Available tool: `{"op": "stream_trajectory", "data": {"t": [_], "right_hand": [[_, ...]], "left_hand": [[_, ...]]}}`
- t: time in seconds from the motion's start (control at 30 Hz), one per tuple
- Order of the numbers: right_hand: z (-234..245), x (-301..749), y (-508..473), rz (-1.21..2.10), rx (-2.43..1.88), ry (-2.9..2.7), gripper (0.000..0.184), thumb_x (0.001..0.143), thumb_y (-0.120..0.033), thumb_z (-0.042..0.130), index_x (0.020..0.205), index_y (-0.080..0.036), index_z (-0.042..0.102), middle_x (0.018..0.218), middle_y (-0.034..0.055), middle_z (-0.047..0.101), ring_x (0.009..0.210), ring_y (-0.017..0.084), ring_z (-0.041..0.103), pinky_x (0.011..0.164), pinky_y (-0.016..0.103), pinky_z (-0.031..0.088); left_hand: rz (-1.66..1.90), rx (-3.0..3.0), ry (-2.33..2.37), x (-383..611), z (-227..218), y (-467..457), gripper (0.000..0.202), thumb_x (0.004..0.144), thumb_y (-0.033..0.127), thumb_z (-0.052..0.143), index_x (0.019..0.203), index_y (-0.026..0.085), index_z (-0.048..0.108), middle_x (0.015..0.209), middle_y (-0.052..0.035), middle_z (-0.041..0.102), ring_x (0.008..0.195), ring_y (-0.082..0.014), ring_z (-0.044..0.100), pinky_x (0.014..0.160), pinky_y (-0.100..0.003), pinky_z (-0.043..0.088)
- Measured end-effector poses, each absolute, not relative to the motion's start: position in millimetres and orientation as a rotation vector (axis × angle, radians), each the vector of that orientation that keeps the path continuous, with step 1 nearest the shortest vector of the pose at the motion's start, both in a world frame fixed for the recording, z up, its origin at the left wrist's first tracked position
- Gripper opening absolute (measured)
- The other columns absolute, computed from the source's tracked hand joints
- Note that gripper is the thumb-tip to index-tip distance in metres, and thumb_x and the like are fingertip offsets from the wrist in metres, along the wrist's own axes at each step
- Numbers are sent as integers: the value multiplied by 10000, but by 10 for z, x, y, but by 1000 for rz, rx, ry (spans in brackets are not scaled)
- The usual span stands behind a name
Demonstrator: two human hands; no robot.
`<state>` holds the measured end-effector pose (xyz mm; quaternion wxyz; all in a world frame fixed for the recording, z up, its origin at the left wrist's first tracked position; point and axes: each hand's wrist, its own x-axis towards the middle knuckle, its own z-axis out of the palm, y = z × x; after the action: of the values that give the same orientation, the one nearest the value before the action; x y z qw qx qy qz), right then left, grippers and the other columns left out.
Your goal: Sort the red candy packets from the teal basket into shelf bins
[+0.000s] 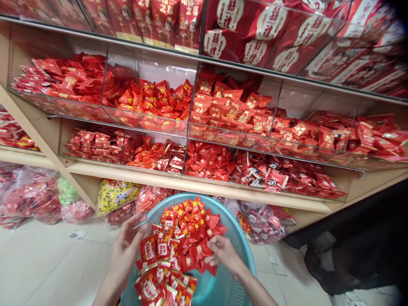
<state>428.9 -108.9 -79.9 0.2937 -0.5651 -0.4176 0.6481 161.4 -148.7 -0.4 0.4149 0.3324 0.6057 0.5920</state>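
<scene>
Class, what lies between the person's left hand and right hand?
In the head view, a heap of red sweet packets fills the gap between the left hand and the right hand, inside the blue basket.

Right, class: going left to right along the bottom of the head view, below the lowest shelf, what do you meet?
Clear bag of red sweets → green bag → yellow bag → right hand pinching a red sweet → bag of red-and-white sweets → dark fabric.
</scene>
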Motion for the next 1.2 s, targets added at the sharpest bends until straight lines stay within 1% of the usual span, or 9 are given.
{"op": "stream_trajectory", "data": {"t": [0.1, 0.17, 0.3, 0.4, 0.6, 0.73, 0.9, 1.07, 1.2], "right_hand": [[-808, 4295, -1113, 1709, -1520, -1045, 546, 491, -606, 732, 702, -208, 423, 580, -71, 552, 513, 182, 670, 481, 251, 486], [-827, 4300, -1138, 1689, -1555, -1030, 527, 493, -566, 745, 706, -216, 414, 587, -76, 557, 523, 188, 674, 489, 258, 492], [-892, 4282, -1166, 1693, -1643, -1095, 450, 579, -536, 705, 675, -217, 402, 480, -42, 583, 494, 221, 669, 418, 252, 456], [-919, 4254, -1142, 1726, -1670, -1074, 399, 619, -474, 712, 667, -208, 418, 429, -24, 577, 480, 235, 669, 396, 241, 449], [-881, 4260, -1114, 1746, -1646, -937, 321, 703, -387, 685, 732, -197, 429, 622, -22, 627, 590, 194, 706, 520, 242, 536], [-822, 4309, -1196, 1808, -1630, -858, 358, 666, -383, 715, 793, -201, 434, 706, 15, 676, 663, 215, 716, 565, 259, 551], [-712, 4338, -1291, 1851, -1611, -843, 433, 639, -412, 715, 866, -222, 399, 636, 18, 699, 655, 207, 711, 587, 256, 533], [-698, 4339, -1325, 1789, -1636, -913, 457, 641, -458, 709, 881, -219, 402, 611, 7, 680, 598, 201, 700, 548, 253, 523], [-833, 4315, -1323, 1756, -1605, -975, 478, 589, -532, 726, 762, -199, 430, 568, -17, 636, 559, 174, 685, 489, 211, 490]], "left_hand": [[1490, 851, 1530, 1624, -2, -1493, 503, 702, 473, 669, 1126, 236, 538, 1230, -79, 579, 1122, -274, 544, 914, -389, 478], [1494, 860, 1542, 1637, 10, -1493, 479, 695, 468, 674, 1095, 233, 557, 1223, -78, 585, 1130, -278, 539, 906, -379, 484], [1482, 862, 1572, 1645, 23, -1483, 463, 673, 481, 682, 1045, 223, 586, 1208, -74, 599, 1132, -287, 539, 895, -367, 492], [1473, 878, 1579, 1633, 13, -1483, 456, 668, 490, 684, 1025, 220, 599, 1217, -69, 598, 1124, -279, 546, 898, -350, 487], [1424, 879, 1592, 1621, 9, -1503, 470, 682, 513, 666, 1044, 220, 606, 1228, -71, 598, 1133, -287, 541, 909, -363, 474], [1409, 832, 1619, 1622, 34, -1500, 511, 645, 527, 691, 1044, 217, 618, 1169, -64, 637, 1055, -269, 591, 872, -337, 492], [1395, 818, 1626, 1624, 73, -1512, 516, 642, 529, 692, 1050, 223, 616, 1111, -55, 663, 972, -251, 631, 822, -322, 508], [1377, 845, 1621, 1611, 80, -1507, 525, 657, 547, 667, 1057, 213, 600, 1160, -74, 640, 1052, -289, 593, 811, -335, 508], [1400, 857, 1654, 1574, 54, -1480, 515, 650, 557, 668, 1027, 214, 604, 1138, -75, 649, 1093, -308, 570, 835, -346, 497]]}}
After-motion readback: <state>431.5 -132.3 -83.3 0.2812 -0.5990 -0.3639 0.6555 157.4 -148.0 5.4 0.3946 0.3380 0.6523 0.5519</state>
